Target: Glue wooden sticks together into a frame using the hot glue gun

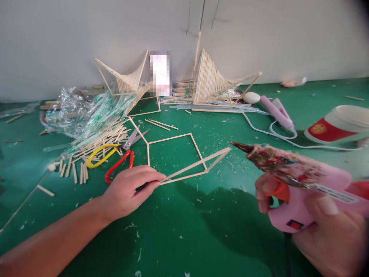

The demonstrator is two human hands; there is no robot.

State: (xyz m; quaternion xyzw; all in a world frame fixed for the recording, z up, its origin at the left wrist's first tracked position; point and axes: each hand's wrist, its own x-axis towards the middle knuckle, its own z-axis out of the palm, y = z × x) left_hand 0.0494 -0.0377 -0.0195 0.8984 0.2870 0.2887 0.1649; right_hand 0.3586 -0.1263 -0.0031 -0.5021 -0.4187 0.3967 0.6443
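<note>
My left hand [131,188] is closed in a pinch at the near left corner of a thin wooden stick frame [170,138]. The frame has a square base on the table, with sticks slanting up at its left and right. One long stick [198,163] runs from my fingertips to the raised right tip. My right hand [325,227] grips a pink hot glue gun [305,173] with an orange trigger and a stained front. Its nozzle points left, close to that raised tip but apart from it. My left fingers hide the near corner.
Scissors [127,148] with yellow and red handles lie beside cut sticks [83,172] and plastic wrappers [83,111]. Two curved stick models [210,77] stand by the wall with a blurred upright panel [160,73] between. A corded pink tool [278,111] and a paper cup [340,123] are at right.
</note>
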